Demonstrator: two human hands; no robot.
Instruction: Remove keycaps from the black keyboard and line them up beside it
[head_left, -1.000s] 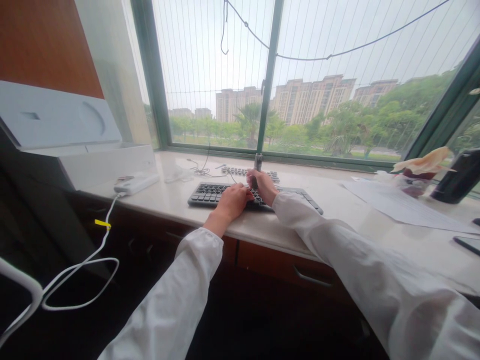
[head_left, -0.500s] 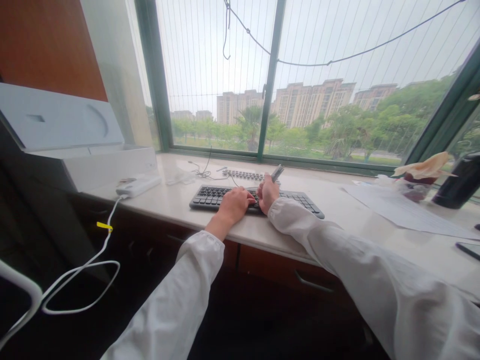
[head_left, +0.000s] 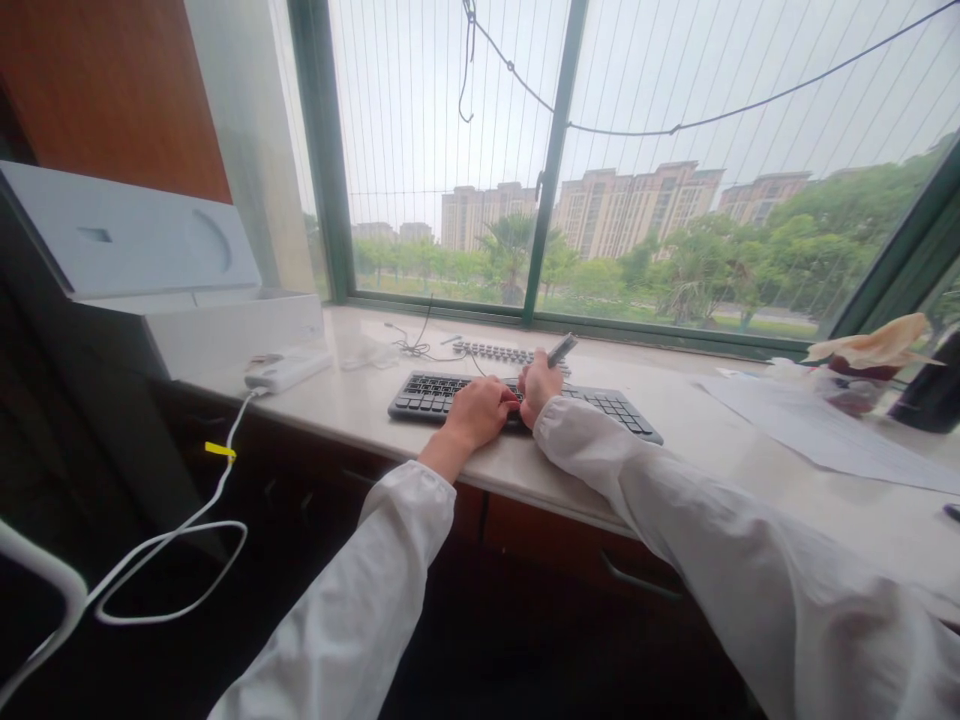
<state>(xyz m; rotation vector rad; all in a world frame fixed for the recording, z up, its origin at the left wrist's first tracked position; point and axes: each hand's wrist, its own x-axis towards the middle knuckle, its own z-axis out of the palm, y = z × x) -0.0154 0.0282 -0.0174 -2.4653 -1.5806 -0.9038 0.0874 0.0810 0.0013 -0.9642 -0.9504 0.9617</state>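
The right hand (head_left: 538,383) is clenched around a slim grey tool (head_left: 560,349), pen-like or brush-like, whose free end tilts up and away to the right while the hand's heel sits on the black keyboard (head_left: 600,405); the left hand (head_left: 480,410) lies loosely curled on the keys just beside it, grasping nothing that can be made out, fingers bent down onto the middle rows. Judging by this, the step in hand is work on the keys themselves with the tool, with the left hand steadying the board, and the next move would call for bringing the tool's tip down to 1 key or gap without shifting the board. Going from large to small: the window (head_left: 555,160) fills the back, green-framed, strung with thin vertical wires and 1 slack cable; below it the surface (head_left: 360,400) is a pale, smooth, slightly glossy stone-like slab over dark wooden drawers. At far left a white open box (head_left: 187,300) with a matte raised lid rests on it. Flat white sheets of paper (head_left: 817,430) lie well apart at right. The keyboard is low, flat, matte plastic with small light legends. Behind it lies a second, lighter keyboard strip (head_left: 495,351), partly hidden. A rounded white power adapter (head_left: 289,368) sits near the box, its rubbery cable (head_left: 172,550) looping down off the edge, marked by 1 small yellow tag (head_left: 220,451).
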